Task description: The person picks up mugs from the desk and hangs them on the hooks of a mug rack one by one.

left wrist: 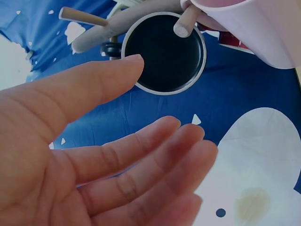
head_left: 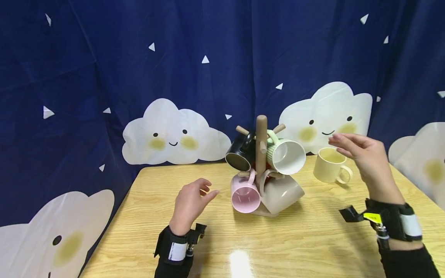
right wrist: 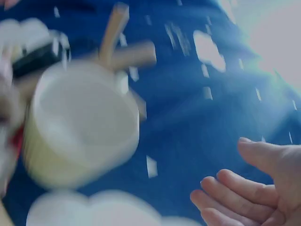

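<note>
A wooden mug tree [head_left: 261, 150] stands on the table with several mugs hung on its pegs. On its left side hang a black mug [head_left: 240, 152] and, below it, a pink mug [head_left: 245, 197]. A green-striped mug [head_left: 286, 155] with a white inside and a beige mug [head_left: 282, 194] hang on the right. My left hand [head_left: 192, 200] hovers left of the pink mug, holding nothing, fingers loosely bent. Raised at the right, my right hand [head_left: 366, 158] holds nothing. Past its fingertips, a yellow mug [head_left: 326, 170] stands upright on the table.
The light wood table [head_left: 167, 177] reaches back to a dark blue curtain [head_left: 174, 50] printed with clouds and white triangles. Something red shows behind the pink mug in the left wrist view, mostly hidden. The right wrist view is blurred.
</note>
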`<state>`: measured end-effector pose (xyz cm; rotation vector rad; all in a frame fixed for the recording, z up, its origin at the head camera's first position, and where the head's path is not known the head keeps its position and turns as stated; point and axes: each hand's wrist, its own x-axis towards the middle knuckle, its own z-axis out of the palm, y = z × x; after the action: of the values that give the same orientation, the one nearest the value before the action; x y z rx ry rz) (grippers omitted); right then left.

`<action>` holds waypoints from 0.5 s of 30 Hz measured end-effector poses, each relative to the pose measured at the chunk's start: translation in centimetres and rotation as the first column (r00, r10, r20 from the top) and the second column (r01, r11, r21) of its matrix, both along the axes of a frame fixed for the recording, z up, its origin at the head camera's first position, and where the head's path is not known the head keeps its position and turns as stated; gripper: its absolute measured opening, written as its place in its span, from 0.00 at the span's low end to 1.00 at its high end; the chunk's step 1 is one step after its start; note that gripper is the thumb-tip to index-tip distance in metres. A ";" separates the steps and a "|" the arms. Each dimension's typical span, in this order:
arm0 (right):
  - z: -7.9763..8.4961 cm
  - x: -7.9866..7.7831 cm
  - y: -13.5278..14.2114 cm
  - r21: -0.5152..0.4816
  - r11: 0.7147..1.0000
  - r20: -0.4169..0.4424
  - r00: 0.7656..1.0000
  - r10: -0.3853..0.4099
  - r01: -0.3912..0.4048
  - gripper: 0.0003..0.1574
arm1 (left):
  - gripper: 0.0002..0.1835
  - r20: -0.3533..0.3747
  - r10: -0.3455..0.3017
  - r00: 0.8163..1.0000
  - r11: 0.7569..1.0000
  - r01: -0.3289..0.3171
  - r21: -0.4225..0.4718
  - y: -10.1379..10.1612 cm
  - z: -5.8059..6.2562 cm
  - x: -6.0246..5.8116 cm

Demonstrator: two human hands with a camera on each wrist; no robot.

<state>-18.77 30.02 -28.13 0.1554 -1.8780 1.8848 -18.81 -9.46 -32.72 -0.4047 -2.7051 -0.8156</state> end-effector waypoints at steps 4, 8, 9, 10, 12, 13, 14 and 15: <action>-4.1 0.6 3.9 -0.050 0.992 0.109 0.988 -0.112 0.118 0.08 | 0.19 -0.007 0.008 1.000 1.000 -0.008 0.010 -0.1 0.1 0.0; -7.1 0.6 6.1 -0.032 0.980 0.229 0.956 -0.184 0.197 0.06 | 0.20 0.001 0.006 1.000 1.000 -0.006 0.007 -0.1 0.0 0.0; -7.6 0.6 6.3 -0.007 0.977 0.254 0.945 -0.205 0.213 0.06 | 0.20 0.005 0.006 1.000 1.000 -0.006 0.004 -0.1 -0.1 0.0; -7.9 0.5 6.5 0.019 0.974 0.272 0.936 -0.223 0.227 0.06 | 0.20 0.008 0.007 1.000 1.000 -0.007 0.001 -0.1 -0.1 0.0; -8.2 0.2 6.6 0.048 0.969 0.292 0.925 -0.245 0.241 0.08 | 0.20 0.013 0.009 1.000 1.000 -0.009 -0.003 -0.1 -0.1 -0.1; -8.3 0.1 6.6 0.076 0.965 0.297 0.918 -0.261 0.249 0.09 | 0.20 0.014 0.011 1.000 1.000 -0.011 -0.007 -0.2 -0.1 -0.1; -8.3 0.0 6.5 0.091 0.964 0.301 0.916 -0.267 0.251 0.10 | 0.20 0.013 0.013 1.000 1.000 -0.013 -0.012 -0.2 -0.1 -0.1; -8.3 -0.1 6.5 0.091 0.965 0.301 0.917 -0.261 0.245 0.10 | 0.20 0.012 0.015 1.000 1.000 -0.015 -0.015 -0.2 -0.1 -0.1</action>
<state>-18.85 36.51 -36.44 -0.3757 -2.0354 1.7604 -18.93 -9.68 -32.79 -0.3833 -2.7235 -0.7974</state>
